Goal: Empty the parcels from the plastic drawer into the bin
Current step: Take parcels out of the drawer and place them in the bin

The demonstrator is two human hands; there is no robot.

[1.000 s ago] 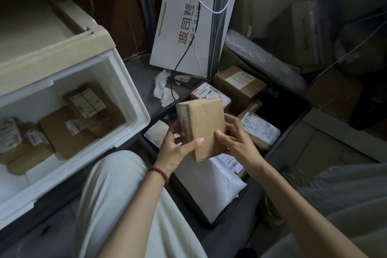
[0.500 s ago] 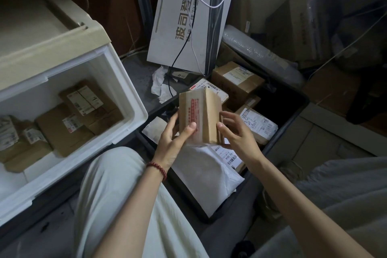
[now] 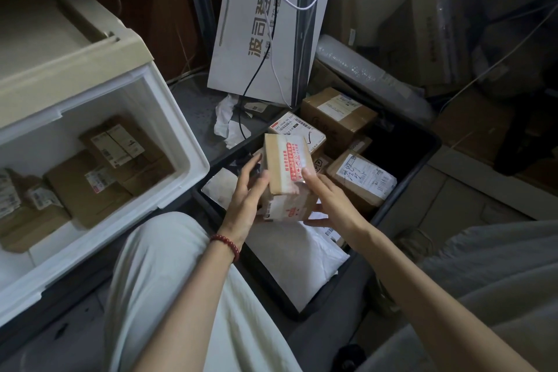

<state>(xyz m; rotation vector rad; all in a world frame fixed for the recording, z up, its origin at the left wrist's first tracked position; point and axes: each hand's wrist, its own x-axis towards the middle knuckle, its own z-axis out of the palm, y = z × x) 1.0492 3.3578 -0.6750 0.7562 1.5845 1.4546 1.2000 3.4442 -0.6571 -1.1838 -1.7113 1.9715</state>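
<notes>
Dim, cluttered storeroom. Over the dark bin, left hand and right hand both grasp a taped cardboard parcel, its print blurred. More brown boxes lie in the white plastic drawer, cut off at left.

Dim room: white board leaning against metal shelf post.

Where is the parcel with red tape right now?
In the head view, near the centre: the parcel is held between the left hand and right hand, just above the black bin, right of the white drawer.
</notes>
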